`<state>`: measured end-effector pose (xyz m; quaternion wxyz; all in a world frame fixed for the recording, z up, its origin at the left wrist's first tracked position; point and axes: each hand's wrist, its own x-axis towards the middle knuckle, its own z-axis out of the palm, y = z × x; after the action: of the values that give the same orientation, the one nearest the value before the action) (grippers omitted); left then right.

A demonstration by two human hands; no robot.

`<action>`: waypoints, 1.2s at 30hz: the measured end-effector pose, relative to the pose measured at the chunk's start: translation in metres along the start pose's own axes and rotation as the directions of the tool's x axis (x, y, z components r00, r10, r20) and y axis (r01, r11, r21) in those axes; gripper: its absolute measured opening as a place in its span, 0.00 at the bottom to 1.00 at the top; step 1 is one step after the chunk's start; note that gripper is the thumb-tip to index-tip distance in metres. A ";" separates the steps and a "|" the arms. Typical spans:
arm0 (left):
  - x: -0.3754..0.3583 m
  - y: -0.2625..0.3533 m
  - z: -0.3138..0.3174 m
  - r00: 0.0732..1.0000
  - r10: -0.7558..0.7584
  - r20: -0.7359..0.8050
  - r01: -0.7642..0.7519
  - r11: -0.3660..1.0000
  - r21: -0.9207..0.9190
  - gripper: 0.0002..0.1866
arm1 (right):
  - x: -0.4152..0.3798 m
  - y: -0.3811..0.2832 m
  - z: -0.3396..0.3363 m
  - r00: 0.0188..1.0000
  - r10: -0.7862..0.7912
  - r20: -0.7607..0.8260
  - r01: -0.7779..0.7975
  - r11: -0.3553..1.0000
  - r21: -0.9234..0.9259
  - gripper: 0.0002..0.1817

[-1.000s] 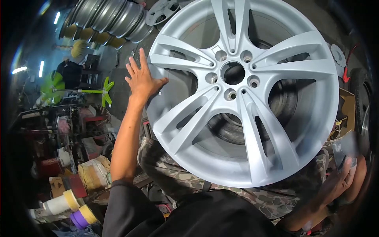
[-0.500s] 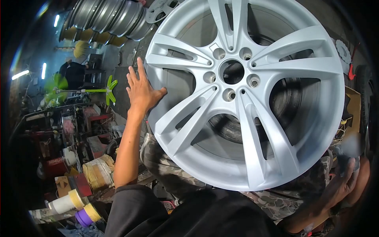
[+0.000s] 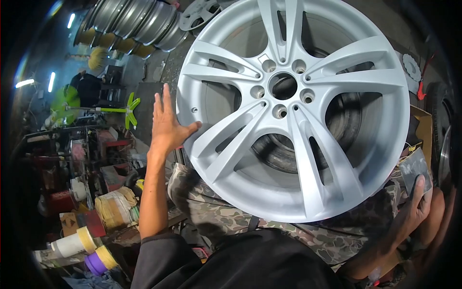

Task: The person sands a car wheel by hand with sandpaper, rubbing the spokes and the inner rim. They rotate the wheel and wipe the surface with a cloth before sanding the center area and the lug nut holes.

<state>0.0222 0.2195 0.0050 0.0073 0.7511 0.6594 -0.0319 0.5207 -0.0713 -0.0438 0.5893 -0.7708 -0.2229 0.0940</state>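
Observation:
A large silver alloy wheel [image 3: 308,144] with paired spokes lies face up in front of me. My left hand [image 3: 167,127] is at its left edge, fingers stretched out and apart, with the thumb on the rim. Out past the lower right of the wheel, my right hand [image 3: 419,200] pinches a thin grey sheet [image 3: 415,168] that looks like sandpaper. The thumb presses on its face, and the fingers behind are partly hidden. That sheet is apart from the wheel. Under the wheel, a dark tyre [image 3: 274,154] shows between the spokes.
Several bare metal rims [image 3: 130,21] are stacked at upper left. A green fan stand [image 3: 131,111] and cluttered machinery [image 3: 77,168] fill the left side, with tape rolls [image 3: 98,260] below. Camouflage cloth [image 3: 207,202] lies by the wheel's near edge. Another tyre [image 3: 439,106] stands at right.
My right hand was blurred and lower; the grey sheet is now raised and turned face-on. My left hand has slid slightly down along the rim. The wheel appears slightly shifted in view.

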 end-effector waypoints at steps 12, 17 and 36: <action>-0.102 0.070 -0.062 0.908 0.323 -0.265 -0.417 0.743 -0.523 0.22 | -0.009 -0.079 0.030 0.870 -0.338 0.358 0.405 0.905 -0.131 0.18; -0.104 0.077 -0.033 0.873 0.399 -0.281 -0.486 0.769 -0.415 0.34 | -0.022 -0.137 0.066 0.037 -0.448 0.893 0.898 0.407 0.166 0.26; -0.072 0.083 -0.007 0.927 0.374 0.008 -0.356 0.888 -0.292 0.50 | 0.005 -0.138 0.133 -0.388 0.160 0.908 0.905 -0.121 0.408 0.16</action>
<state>0.0954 0.1378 0.0135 0.1427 0.8512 0.5034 0.0413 0.4384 0.0749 0.0500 -0.2410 -0.3229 -0.9148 0.0281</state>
